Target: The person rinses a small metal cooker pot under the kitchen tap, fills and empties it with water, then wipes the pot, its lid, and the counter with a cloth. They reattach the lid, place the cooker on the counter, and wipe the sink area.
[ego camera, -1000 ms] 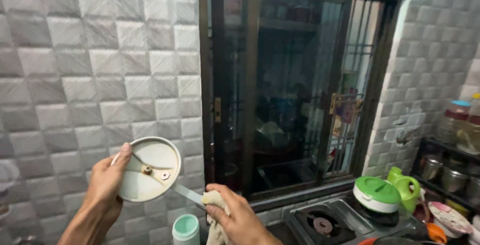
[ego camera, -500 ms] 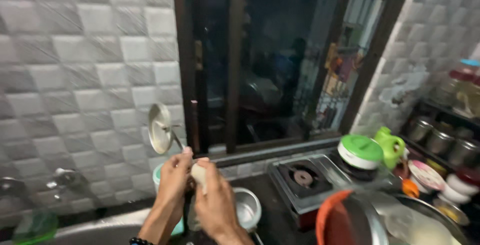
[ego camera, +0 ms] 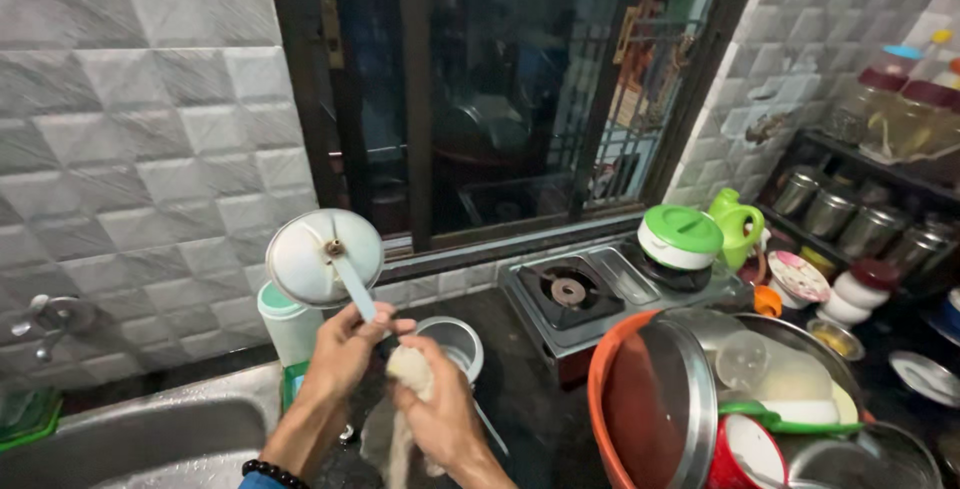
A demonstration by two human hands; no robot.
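The left hand (ego camera: 345,349) has its fingers closed around the thin handle of a white lid (ego camera: 325,257), holding it upright above the sink (ego camera: 150,439). The lid is a round, pale disc seen flat-on, with a small metal rivet at its middle from which the flat handle runs down to the hand. The right hand (ego camera: 435,404) is just right of the left, its fingers curled tight on a pale wet cloth (ego camera: 405,389) that hangs down below the fist. Right behind the hands, on the dark table (ego camera: 530,409), stands a small steel cup (ego camera: 455,341), open-topped; what it holds cannot be told. Behind the lid stands a white jar (ego camera: 285,324) with a light green top. Right of the hands sits a gas stove (ego camera: 590,294); on its far burner rests a white pot (ego camera: 678,241) shut with a green lid, and a green jug (ego camera: 735,224) stands beside that. Near the right of the sink an orange tub (ego camera: 610,399) holds a steel lid, plates and a red-and-white bowl (ego camera: 745,449).
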